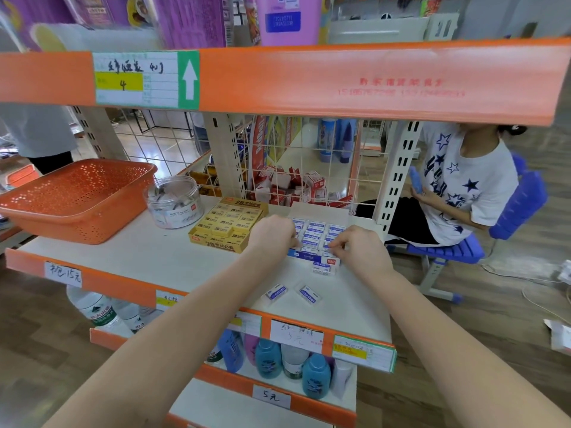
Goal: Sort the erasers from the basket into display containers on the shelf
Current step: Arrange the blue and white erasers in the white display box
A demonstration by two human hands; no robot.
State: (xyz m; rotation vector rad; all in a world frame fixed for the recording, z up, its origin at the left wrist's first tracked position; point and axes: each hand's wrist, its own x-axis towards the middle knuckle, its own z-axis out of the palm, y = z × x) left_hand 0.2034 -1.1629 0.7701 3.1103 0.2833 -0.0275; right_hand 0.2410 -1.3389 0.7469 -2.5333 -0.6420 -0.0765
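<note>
Both hands' fingers (335,246) are curled together over the blue eraser box (315,234); loose wrapped erasers (275,292) below look light, firm, best pinched by long sides.

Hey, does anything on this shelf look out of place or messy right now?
Yes. Two blue-and-white erasers lie loose and askew near the shelf's front edge, and a third sits just outside the blue display box, not packed in rows like the others.

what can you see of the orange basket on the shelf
The orange basket is a rectangular tub of what looks like plastic, its walls and floor pierced with small holes and its rim rolled. It sits upright at the left end of the white shelf, overhanging that edge, beside a clear jar. It looks empty; neither hand touches it.
</note>
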